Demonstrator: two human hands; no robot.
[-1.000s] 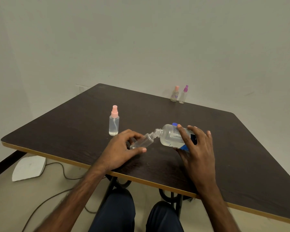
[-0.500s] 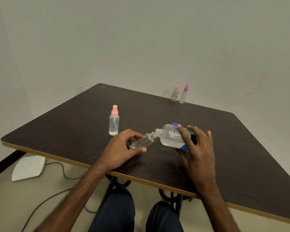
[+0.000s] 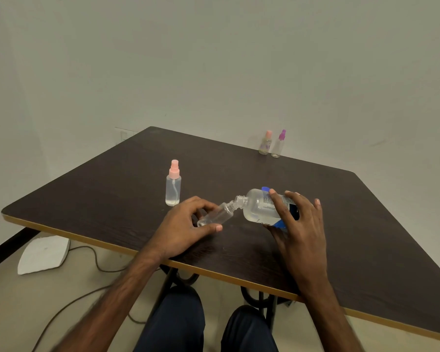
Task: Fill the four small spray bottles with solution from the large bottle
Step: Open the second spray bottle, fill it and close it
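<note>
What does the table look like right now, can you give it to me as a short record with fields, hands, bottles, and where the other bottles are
left hand: holds uncapped small bottle, tilted
right hand: holds large bottle, tipped, neck at the small bottle's mouth
pink-capped bottle: upright, capped, left of the hands
far edge: peach-capped bottle and purple-capped bottle, side by side
surface: dark table

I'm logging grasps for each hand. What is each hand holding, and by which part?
The left hand holds the uncapped small bottle by its lower body, tilted. The right hand grips the large bottle around its labelled middle, neck to neck.
</note>
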